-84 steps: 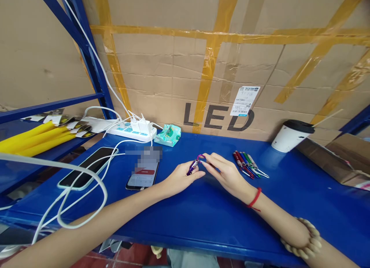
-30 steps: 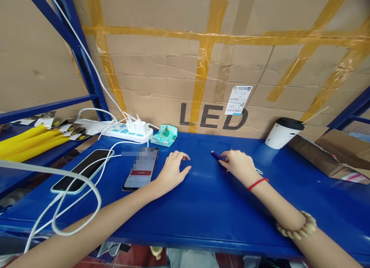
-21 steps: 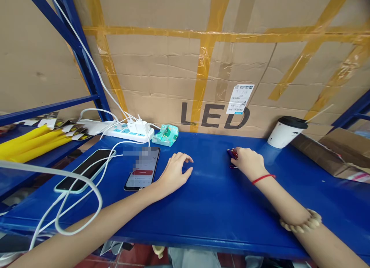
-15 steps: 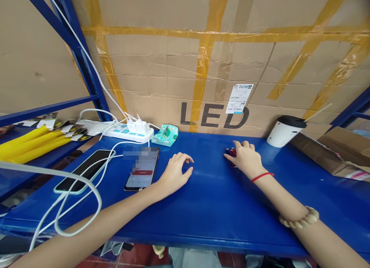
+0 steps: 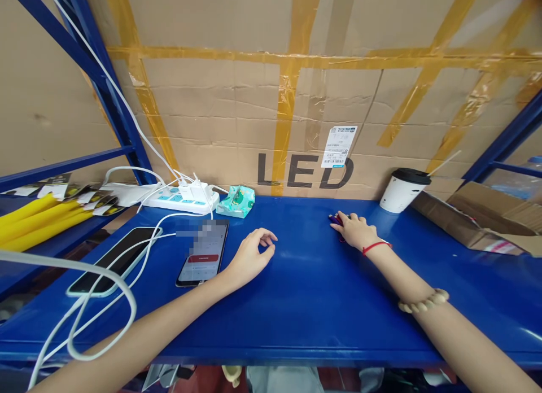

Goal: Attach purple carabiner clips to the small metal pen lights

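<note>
The right hand [image 5: 356, 229] lies palm down over the pens [image 5: 336, 219] on the blue surface [image 5: 296, 302], hiding most of them, so its grip I cannot tell. The left hand [image 5: 250, 256], empty, has fingers loosely curled.

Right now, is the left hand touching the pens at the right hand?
Apart. The head view shows bare blue tabletop between the left hand and the pens.
</note>
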Available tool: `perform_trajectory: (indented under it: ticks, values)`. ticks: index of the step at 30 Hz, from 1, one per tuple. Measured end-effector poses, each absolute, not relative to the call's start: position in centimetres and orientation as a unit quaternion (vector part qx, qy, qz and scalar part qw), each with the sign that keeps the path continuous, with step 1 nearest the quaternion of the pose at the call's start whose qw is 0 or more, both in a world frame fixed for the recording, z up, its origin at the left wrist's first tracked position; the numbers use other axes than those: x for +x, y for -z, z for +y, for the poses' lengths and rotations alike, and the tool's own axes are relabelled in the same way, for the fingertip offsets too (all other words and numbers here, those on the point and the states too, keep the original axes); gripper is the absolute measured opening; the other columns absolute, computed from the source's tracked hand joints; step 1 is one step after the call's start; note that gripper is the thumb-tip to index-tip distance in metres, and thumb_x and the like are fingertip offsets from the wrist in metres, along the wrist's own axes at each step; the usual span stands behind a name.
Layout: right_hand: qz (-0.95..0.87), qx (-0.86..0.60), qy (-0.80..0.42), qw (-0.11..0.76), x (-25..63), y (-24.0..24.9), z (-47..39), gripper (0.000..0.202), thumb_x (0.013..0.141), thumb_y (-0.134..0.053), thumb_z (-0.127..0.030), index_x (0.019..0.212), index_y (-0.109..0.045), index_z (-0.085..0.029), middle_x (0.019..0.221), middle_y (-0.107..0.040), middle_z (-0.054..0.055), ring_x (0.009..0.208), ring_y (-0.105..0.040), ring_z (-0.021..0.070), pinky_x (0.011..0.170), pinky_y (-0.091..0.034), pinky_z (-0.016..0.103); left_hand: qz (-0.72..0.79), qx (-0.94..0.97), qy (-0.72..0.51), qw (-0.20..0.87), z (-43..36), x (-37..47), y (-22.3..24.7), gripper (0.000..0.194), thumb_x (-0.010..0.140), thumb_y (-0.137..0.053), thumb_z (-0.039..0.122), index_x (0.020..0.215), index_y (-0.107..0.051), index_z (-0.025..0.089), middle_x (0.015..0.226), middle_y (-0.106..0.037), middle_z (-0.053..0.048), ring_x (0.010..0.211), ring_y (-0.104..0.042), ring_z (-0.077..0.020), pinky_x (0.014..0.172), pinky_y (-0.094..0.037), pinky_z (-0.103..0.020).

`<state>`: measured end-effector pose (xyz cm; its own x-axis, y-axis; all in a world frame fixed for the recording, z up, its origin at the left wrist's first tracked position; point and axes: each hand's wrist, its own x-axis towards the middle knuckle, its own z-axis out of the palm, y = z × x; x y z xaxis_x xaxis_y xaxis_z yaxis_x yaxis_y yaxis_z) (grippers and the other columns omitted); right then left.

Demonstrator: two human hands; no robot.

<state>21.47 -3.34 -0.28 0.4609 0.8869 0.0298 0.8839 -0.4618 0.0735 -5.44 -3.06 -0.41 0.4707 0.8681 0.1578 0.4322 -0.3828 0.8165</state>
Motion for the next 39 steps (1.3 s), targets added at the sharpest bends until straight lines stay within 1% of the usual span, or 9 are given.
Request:
perform_trajectory:
  ticks: [3, 6, 11, 15, 20, 25, 30, 35, 39]
  values:
    - [0.537, 0.84, -0.075, 0.019, 21.7, -0.4, -3.5, 0.048, 0.089, -0.042, -0.043, 0.128, -0.041, -0.015, 0.12, -0.05, 0.018, 0.109, -0.047, 0.0301, 0.081, -0.038, 0.041, 0.415, 0.774, -0.314, 0.361, -3.0, -5.5, 0.4, 0.014, 0.077, -0.047, 0.014, 0.087, -0.056, 0.017, 0.089, -0.06, -0.003, 0.083, -0.056, -0.0133, 0.078, -0.043, -0.027]
    - [0.551, 0.825, -0.125, 0.014, 21.3, -1.1, -3.8, 0.043, 0.083, -0.054, -0.041, 0.116, -0.049, -0.014, 0.111, -0.055, 0.015, 0.101, -0.052, 0.0269, 0.079, -0.035, 0.036, 0.415, 0.768, -0.327, 0.363, -2.8, -5.5, 0.4, 0.013, 0.076, -0.047, 0.014, 0.086, -0.056, 0.017, 0.088, -0.06, -0.002, 0.082, -0.056, -0.0127, 0.076, -0.043, -0.025]
    - [0.556, 0.82, -0.13, 0.041, 19.7, -1.7, -4.4, 0.023, 0.084, -0.054, -0.035, 0.093, -0.057, -0.014, 0.093, -0.063, 0.011, 0.086, -0.06, 0.0237, 0.071, -0.033, 0.032, 0.414, 0.752, -0.343, 0.382, -2.8, -5.5, 0.4, 0.013, 0.076, -0.047, 0.015, 0.084, -0.057, 0.017, 0.086, -0.06, -0.002, 0.078, -0.056, -0.0121, 0.069, -0.043, -0.023]
    - [0.563, 0.817, -0.105, 0.065, 18.9, -2.0, -4.6, 0.016, 0.085, -0.053, -0.025, 0.095, -0.059, -0.013, 0.094, -0.065, 0.012, 0.09, -0.061, 0.0241, 0.073, -0.034, 0.032, 0.417, 0.745, -0.345, 0.389, -2.8, -5.5, 0.4, 0.013, 0.076, -0.047, 0.017, 0.083, -0.057, 0.017, 0.085, -0.061, -0.002, 0.077, -0.056, -0.0122, 0.064, -0.042, -0.022]
    - [0.58, 0.807, -0.104, 0.046, 18.8, -2.0, -4.6, 0.019, 0.085, -0.052, -0.027, 0.095, -0.06, -0.013, 0.096, -0.065, 0.011, 0.094, -0.061, 0.0242, 0.075, -0.037, 0.032, 0.413, 0.746, -0.347, 0.392, -2.6, -5.5, 0.6, 0.013, 0.076, -0.047, 0.017, 0.084, -0.057, 0.018, 0.085, -0.061, -0.002, 0.077, -0.055, -0.0121, 0.065, -0.041, -0.022]
    - [0.578, 0.809, -0.093, 0.046, 19.4, -1.6, -4.2, 0.019, 0.08, -0.051, -0.017, 0.096, -0.061, -0.013, 0.095, -0.066, 0.012, 0.091, -0.061, 0.0237, 0.074, -0.039, 0.031, 0.412, 0.745, -0.344, 0.396, -2.5, -5.5, 0.7, 0.013, 0.076, -0.047, 0.017, 0.084, -0.057, 0.018, 0.086, -0.061, -0.001, 0.079, -0.055, -0.0123, 0.064, -0.04, -0.022]
    - [0.63, 0.774, -0.066, -0.006, 18.9, -1.4, -4.3, 0.021, 0.08, -0.053, -0.019, 0.098, -0.063, -0.015, 0.096, -0.065, 0.01, 0.09, -0.061, 0.0227, 0.072, -0.042, 0.029, 0.415, 0.743, -0.333, 0.406, -2.6, -5.4, 0.7, 0.013, 0.077, -0.047, 0.018, 0.086, -0.056, 0.018, 0.084, -0.059, -0.002, 0.078, -0.054, -0.0119, 0.064, -0.039, -0.022]
    - [0.709, 0.699, -0.06, -0.07, 16.8, -1.5, -4.9, 0.018, 0.087, -0.049, -0.021, 0.096, -0.065, -0.017, 0.093, -0.064, 0.007, 0.08, -0.062, 0.0196, 0.068, -0.043, 0.027, 0.416, 0.755, -0.317, 0.394, -2.7, -5.4, 0.7, 0.024, 0.08, -0.046, 0.023, 0.103, -0.052, 0.02, 0.083, -0.055, -0.001, 0.074, -0.052, -0.0116, 0.064, -0.041, -0.023]
    - [0.791, 0.599, -0.044, -0.115, 15.2, -1.3, -5.0, 0.023, 0.091, -0.043, -0.022, 0.088, -0.065, -0.018, 0.091, -0.065, 0.005, 0.083, -0.06, 0.0188, 0.075, -0.041, 0.031, 0.404, 0.801, -0.286, 0.337, -2.8, -5.5, 0.8, 0.03, 0.083, -0.048, 0.029, 0.113, -0.05, 0.025, 0.091, -0.052, -0.002, 0.083, -0.051, -0.0142, 0.078, -0.041, -0.029]
